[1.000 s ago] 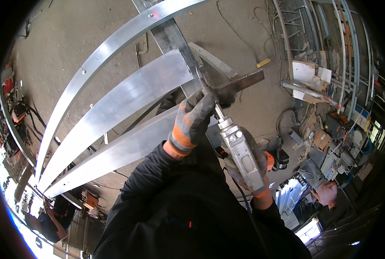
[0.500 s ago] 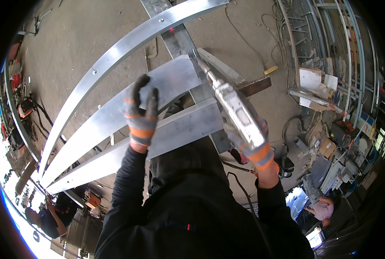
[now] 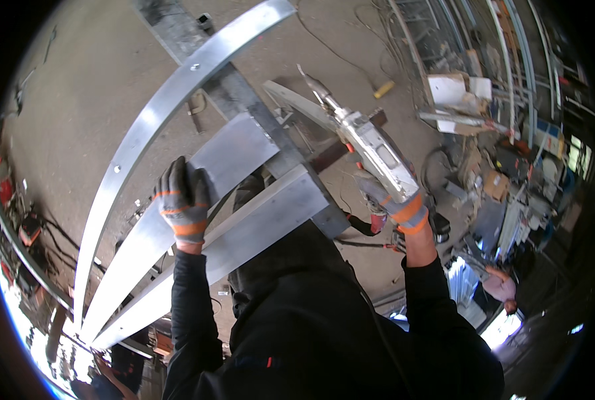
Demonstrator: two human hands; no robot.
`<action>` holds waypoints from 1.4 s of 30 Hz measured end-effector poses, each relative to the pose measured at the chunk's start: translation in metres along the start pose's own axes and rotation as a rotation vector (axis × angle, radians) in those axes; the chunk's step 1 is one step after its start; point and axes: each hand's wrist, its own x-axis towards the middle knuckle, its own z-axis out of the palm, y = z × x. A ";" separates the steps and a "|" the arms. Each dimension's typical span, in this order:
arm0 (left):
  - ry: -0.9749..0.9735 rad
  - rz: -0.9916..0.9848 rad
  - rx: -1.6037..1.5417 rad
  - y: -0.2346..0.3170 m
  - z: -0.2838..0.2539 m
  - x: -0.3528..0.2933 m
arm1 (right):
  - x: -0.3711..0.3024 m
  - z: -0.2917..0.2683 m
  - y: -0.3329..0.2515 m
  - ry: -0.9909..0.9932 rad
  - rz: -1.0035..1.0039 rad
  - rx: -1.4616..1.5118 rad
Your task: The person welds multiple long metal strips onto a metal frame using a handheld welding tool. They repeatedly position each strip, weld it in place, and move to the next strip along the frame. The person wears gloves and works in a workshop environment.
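Gloved left hand over the middle curved metal strip, left of the grey steel beam, fingers stretched out rather than wrapped; how hard it presses, can't tell! Across to the beam's right, the right hand is clamped around a handheld welding gun, nozzle angled up and left. That strip's broad end reaches the beam, long axis sweeping down-left from it, so the left hand's nearer. Smooth silver sheet, tapering blade-like; beam duller, straight; gun boxy, shiny, slim-tipped.
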 end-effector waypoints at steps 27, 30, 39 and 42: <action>-0.095 -0.084 0.025 -0.004 0.029 -0.015 | -0.110 -0.029 0.161 -0.056 0.055 0.004; -0.069 -0.085 0.045 -0.006 0.028 -0.018 | -0.111 -0.034 0.164 -0.178 0.378 0.192; 0.100 0.130 -0.056 0.065 0.021 -0.014 | -0.088 -0.041 0.086 -0.221 0.794 1.608; -0.270 -0.196 -0.779 0.152 0.037 -0.021 | -0.082 -0.050 0.035 -0.313 0.835 1.590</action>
